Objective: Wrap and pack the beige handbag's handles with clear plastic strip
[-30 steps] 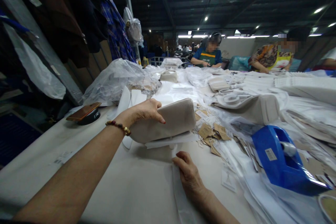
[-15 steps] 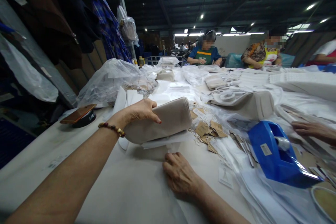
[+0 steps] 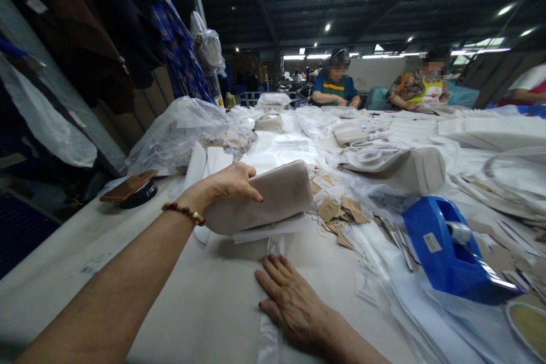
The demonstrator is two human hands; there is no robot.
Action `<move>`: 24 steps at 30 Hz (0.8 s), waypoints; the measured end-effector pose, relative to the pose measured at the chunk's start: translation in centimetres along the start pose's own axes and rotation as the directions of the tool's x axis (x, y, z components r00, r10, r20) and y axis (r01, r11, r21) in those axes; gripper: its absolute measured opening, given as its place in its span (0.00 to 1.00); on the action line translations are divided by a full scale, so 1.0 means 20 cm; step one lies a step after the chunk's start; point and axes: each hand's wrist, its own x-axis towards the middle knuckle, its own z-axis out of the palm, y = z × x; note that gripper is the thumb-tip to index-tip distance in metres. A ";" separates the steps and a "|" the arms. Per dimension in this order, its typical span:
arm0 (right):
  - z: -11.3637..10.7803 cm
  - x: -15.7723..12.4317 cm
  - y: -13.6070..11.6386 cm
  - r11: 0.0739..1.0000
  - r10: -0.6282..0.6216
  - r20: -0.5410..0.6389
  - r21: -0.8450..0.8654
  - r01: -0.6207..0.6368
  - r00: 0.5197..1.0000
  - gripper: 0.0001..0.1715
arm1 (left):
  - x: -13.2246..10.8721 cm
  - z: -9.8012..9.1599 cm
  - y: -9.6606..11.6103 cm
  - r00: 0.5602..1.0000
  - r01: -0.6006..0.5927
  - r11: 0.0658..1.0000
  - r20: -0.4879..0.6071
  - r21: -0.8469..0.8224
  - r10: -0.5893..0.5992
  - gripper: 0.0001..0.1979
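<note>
A beige bag (image 3: 281, 194) with a rounded edge is tilted up off the table in my left hand (image 3: 230, 186), thumb on the near side and the other fingers hidden behind. White paper (image 3: 273, 228) pokes out from under the bag. Below it, my right hand (image 3: 290, 298) lies palm down with fingers stretched out on a clear plastic strip (image 3: 269, 346). The strip runs from beneath the bag toward the table's front edge.
A blue tape dispenser (image 3: 443, 256) stands at right, beside brown paper tags (image 3: 335, 210). Another beige bag (image 3: 409, 170) lies behind it. A phone (image 3: 128, 183) rests on a black roll at left. Plastic bags (image 3: 187, 128) are heaped further back. Two people work across the table.
My right hand has uncurled and flattened, moving slightly toward me, and more of the plastic strip shows. Another person's hand at right has left the view. My left hand holds nearly still.
</note>
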 end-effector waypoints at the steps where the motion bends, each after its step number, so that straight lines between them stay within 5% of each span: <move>1: -0.01 -0.02 -0.01 0.999 -0.023 0.031 0.040 0.022 0.999 0.28 | -0.01 0.01 0.01 1.000 -0.003 1.000 -0.006 0.016 0.003 0.15; 7: -0.06 -0.18 -0.03 0.971 -0.184 0.119 0.175 0.162 0.976 0.36 | -0.06 0.08 0.06 0.999 -0.036 0.990 -0.034 0.133 0.041 0.16; 11: 0.04 -0.24 -0.02 0.938 -0.313 0.000 -0.155 0.309 0.950 0.21 | -0.14 0.20 0.07 0.994 -0.080 0.971 -0.060 0.224 0.096 0.14; 16: 0.21 -0.26 -0.03 0.848 -0.435 -0.238 -0.433 0.306 0.868 0.17 | -0.31 0.49 0.05 0.972 -0.190 0.916 -0.065 0.354 0.227 0.09; 19: 0.24 -0.26 -0.06 0.862 -0.431 -0.324 -0.423 0.278 0.842 0.13 | -0.41 0.70 0.03 0.946 -0.265 0.867 -0.060 0.423 0.318 0.19; 21: 0.26 -0.27 -0.07 0.880 -0.420 -0.350 -0.384 0.281 0.838 0.11 | -0.45 0.83 0.01 0.896 -0.318 0.796 -0.111 0.514 0.429 0.21; 24: 0.31 -0.26 -0.07 0.883 -0.451 -0.398 -0.330 0.334 0.799 0.12 | -0.48 0.97 -0.02 0.703 -0.292 0.606 -0.263 0.740 0.661 0.20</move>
